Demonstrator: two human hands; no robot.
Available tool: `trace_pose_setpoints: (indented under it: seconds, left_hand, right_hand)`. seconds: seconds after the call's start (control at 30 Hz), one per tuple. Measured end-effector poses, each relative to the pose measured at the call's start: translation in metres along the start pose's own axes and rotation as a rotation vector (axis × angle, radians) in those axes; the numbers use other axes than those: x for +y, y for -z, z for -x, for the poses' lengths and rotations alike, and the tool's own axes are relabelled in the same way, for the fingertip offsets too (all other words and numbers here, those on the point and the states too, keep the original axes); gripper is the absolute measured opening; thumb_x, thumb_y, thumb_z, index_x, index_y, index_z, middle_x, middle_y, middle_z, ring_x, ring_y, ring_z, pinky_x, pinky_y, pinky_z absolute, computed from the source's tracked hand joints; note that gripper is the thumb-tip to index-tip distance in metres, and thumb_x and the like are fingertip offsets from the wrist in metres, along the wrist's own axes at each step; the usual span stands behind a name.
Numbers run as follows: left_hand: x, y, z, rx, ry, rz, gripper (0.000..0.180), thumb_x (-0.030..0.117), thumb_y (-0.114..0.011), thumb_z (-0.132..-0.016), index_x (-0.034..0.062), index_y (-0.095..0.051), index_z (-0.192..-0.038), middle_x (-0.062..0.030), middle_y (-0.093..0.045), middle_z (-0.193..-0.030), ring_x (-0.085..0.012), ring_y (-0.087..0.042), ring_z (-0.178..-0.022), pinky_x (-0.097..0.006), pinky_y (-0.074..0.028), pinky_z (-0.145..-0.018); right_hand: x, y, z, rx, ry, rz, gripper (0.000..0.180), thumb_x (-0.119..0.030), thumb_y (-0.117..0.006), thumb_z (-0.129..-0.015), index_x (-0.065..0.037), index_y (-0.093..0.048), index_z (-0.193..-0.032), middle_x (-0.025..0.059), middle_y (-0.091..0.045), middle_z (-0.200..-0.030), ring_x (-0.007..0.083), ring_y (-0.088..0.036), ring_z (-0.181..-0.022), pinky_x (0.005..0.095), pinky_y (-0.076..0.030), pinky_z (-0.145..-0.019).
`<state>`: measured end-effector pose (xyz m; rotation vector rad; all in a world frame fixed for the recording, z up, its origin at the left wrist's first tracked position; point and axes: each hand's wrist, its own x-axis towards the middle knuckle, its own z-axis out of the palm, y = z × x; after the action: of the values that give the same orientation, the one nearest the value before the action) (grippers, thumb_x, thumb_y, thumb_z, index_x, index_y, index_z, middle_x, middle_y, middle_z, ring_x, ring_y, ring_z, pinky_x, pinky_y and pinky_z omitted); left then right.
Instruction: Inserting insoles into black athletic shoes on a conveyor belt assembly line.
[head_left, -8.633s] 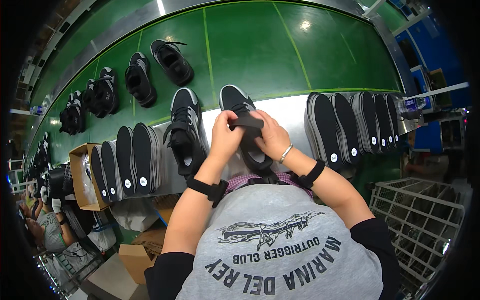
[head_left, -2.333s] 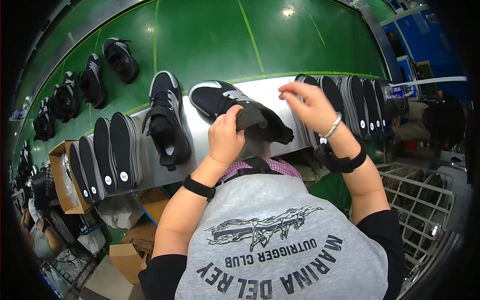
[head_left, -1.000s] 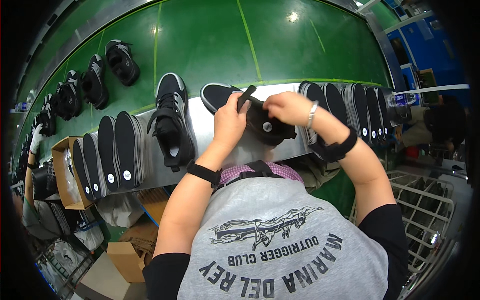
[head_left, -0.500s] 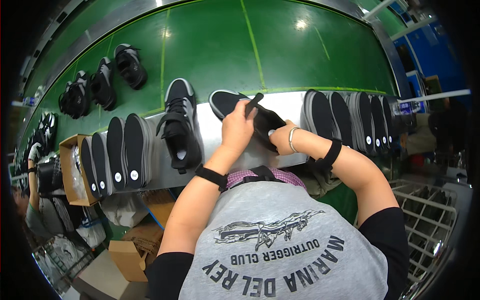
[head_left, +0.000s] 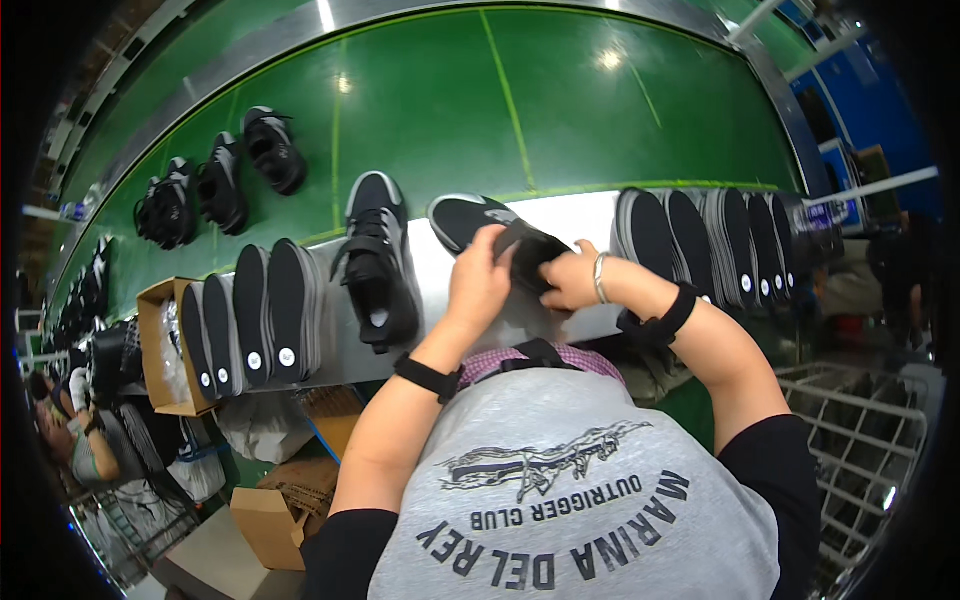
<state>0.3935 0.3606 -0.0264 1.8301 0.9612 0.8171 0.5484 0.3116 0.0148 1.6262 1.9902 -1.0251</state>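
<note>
A black and grey sneaker rests on the metal strip in front of me, toe pointing away and to the left. My left hand is closed on the black strap at its instep. At the shoe's opening, my right hand has its fingers curled in over the collar; the fingertips are partly hidden and blurred. To the left stands a matching sneaker with a strap across it and a pale round spot inside.
Stacked black insoles with round white labels line the left side, and more insole stacks the right. Several sneakers sit on the green belt. An open cardboard box and a co-worker are at far left.
My right hand has moved its fingers forward into the shoe's opening, and the white spot there is now hidden. The raised strap in my left hand is lower. The view has shifted slightly.
</note>
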Motion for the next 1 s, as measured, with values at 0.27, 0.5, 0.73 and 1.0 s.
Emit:
trace_pose_setpoints:
  seconds: [0.27,0.5,0.73,1.0]
  left_hand:
    - [0.025,0.010,0.015,0.031,-0.402,-0.290,0.045,-0.007,-0.053,-0.054,0.0019,-0.051,-0.098,-0.0141,-0.058,-0.080,-0.0303,-0.056,-0.075,-0.036,-0.046,-0.066]
    - [0.020,-0.002,0.011,0.023,-0.398,-0.273,0.044,-0.007,-0.053,-0.054,0.0021,-0.052,-0.097,-0.0133,-0.058,-0.078,-0.0295,-0.057,-0.073,-0.035,-0.047,-0.065]
    - [0.028,-0.009,0.010,0.027,-0.380,-0.195,0.040,-0.008,-0.054,-0.056,0.0030,-0.054,-0.095,-0.0132,-0.058,-0.077,-0.0300,-0.057,-0.071,-0.036,-0.046,-0.063]
    - [0.027,-0.010,-0.002,-0.035,-0.205,-0.165,0.038,0.000,-0.057,-0.068,0.0026,-0.048,-0.105,-0.0152,-0.057,-0.090,-0.0305,-0.056,-0.082,-0.034,-0.045,-0.069]
  right_hand:
    - [0.039,-0.034,0.047,0.593,-0.061,-0.984,0.022,-0.011,-0.055,-0.080,0.002,-0.053,-0.098,0.0033,-0.056,-0.080,0.0088,-0.052,-0.076,0.0219,-0.043,-0.069]
    - [0.032,-0.074,0.044,0.527,-0.200,-1.286,0.027,-0.011,-0.057,-0.078,0.002,-0.055,-0.102,0.0017,-0.056,-0.081,0.0067,-0.050,-0.071,0.0210,-0.043,-0.067]
    - [0.034,-0.089,0.045,0.631,-0.186,-1.308,0.028,-0.012,-0.056,-0.078,0.002,-0.055,-0.101,0.0025,-0.057,-0.078,0.0063,-0.051,-0.068,0.0202,-0.043,-0.064]
    - [0.040,-0.061,0.025,0.578,-0.249,-0.841,0.030,-0.013,-0.059,-0.070,0.003,-0.056,-0.095,0.0085,-0.058,-0.077,0.0133,-0.055,-0.068,0.0237,-0.045,-0.063]
